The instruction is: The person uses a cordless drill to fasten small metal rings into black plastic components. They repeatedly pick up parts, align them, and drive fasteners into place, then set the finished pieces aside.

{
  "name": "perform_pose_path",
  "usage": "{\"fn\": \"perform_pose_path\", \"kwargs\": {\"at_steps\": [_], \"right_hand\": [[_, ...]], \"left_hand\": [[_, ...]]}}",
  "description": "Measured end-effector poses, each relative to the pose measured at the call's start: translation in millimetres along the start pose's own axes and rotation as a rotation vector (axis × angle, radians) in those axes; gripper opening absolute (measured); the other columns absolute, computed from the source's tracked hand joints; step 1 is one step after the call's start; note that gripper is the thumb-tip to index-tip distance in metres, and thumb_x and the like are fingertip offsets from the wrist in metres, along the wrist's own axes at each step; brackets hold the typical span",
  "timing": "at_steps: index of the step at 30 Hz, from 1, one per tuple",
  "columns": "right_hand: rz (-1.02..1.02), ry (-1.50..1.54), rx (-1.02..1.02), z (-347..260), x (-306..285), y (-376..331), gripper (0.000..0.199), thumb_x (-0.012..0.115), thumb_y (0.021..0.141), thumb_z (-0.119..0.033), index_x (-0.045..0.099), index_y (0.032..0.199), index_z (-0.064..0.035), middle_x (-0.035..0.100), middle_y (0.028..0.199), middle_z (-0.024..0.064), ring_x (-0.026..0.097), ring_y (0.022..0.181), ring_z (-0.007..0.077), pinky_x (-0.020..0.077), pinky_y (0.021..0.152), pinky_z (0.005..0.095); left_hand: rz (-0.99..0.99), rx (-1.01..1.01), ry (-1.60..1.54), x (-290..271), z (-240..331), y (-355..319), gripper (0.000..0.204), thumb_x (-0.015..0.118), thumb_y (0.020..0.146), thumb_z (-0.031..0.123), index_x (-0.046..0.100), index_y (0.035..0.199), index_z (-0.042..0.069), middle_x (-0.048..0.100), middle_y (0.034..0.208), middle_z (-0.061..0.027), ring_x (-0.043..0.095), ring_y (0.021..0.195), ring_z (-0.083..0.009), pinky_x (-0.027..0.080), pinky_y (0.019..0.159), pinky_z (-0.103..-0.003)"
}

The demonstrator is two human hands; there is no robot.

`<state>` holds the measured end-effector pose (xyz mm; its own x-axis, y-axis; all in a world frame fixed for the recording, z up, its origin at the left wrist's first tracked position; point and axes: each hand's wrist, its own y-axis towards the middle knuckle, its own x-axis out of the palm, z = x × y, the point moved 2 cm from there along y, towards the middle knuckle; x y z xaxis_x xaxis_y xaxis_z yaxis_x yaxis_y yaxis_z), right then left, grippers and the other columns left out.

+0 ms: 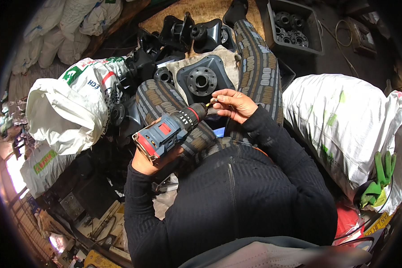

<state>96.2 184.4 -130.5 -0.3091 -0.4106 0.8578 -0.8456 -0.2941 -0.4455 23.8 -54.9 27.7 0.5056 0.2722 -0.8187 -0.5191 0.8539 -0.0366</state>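
My left hand is wrapped round the grip of a blue and red cordless drill. The drill's black chuck points up and to the right, a brassy bit at its nose. Right at the bit's end, my right hand pinches a small metal piece that looks like a screw, partly covered by the fingers. Just beyond, between my legs, a dark square plate with a round, holed flange rests on a pale cloth.
Several similar black parts lie beyond on a wooden board. A grey crate of round flanges stands far right. White sacks flank me, one open at left, one at right beside a green glove.
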Motion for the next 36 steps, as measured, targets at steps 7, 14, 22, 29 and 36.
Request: {"fn": "perform_pose_path", "kwargs": {"at_steps": [7,14,22,29,36], "right_hand": [[0.008,-0.120,0.080,-2.4,-2.8,4.3,0.025,0.065,0.089,-0.012,0.060,0.110,0.0003,0.067,0.096,0.0092,0.069,0.082,0.0139,0.0591,0.069,0.0223],[-0.012,-0.214,0.172,-0.3,-9.8,6.0,0.026,0.065,0.089,-0.013,0.060,0.111,-0.0001,0.067,0.096,0.0080,0.068,0.081,0.0124,0.0579,0.070,0.0208],[-0.025,-0.084,0.139,9.5,-2.7,14.6,0.032,0.059,0.094,-0.015,0.055,0.122,0.0006,0.066,0.102,0.0095,0.068,0.085,0.0129,0.0591,0.069,0.0216],[0.542,-0.358,-0.347,-2.5,-43.8,52.8,0.036,0.068,0.088,-0.032,0.061,0.108,-0.0015,0.050,0.068,-0.0042,0.044,0.051,0.0021,0.0325,0.040,0.0182],[0.552,-0.688,-0.256,1.0,-59.0,93.3,0.041,0.075,0.080,-0.040,0.064,0.090,-0.0018,0.051,0.060,-0.0046,0.043,0.049,0.0021,0.0347,0.043,0.0199]], "left_hand": [[-0.091,-0.100,-0.113,-6.9,10.9,9.2,0.039,0.078,0.071,0.018,0.065,0.106,0.009,0.064,0.110,-0.0062,0.063,0.100,-0.0268,0.045,0.097,-0.038],[-0.141,-0.276,-0.299,4.9,11.0,-5.2,0.062,0.079,0.065,0.011,0.056,0.122,0.006,0.062,0.119,-0.0098,0.066,0.098,-0.0239,0.050,0.088,-0.029],[-0.049,-0.142,-0.032,7.4,8.5,3.4,0.054,0.076,0.071,0.014,0.057,0.121,0.007,0.063,0.117,-0.0077,0.067,0.094,-0.0264,0.050,0.091,-0.034],[0.011,-0.118,0.132,-13.0,-26.6,26.1,0.034,0.076,0.072,0.014,0.065,0.104,0.008,0.067,0.101,-0.0086,0.065,0.095,-0.0287,0.048,0.092,-0.039],[-0.056,-0.253,0.027,0.5,-55.8,45.0,0.037,0.076,0.074,0.016,0.064,0.107,0.007,0.065,0.101,-0.0105,0.063,0.092,-0.0299,0.050,0.081,-0.039]]}}
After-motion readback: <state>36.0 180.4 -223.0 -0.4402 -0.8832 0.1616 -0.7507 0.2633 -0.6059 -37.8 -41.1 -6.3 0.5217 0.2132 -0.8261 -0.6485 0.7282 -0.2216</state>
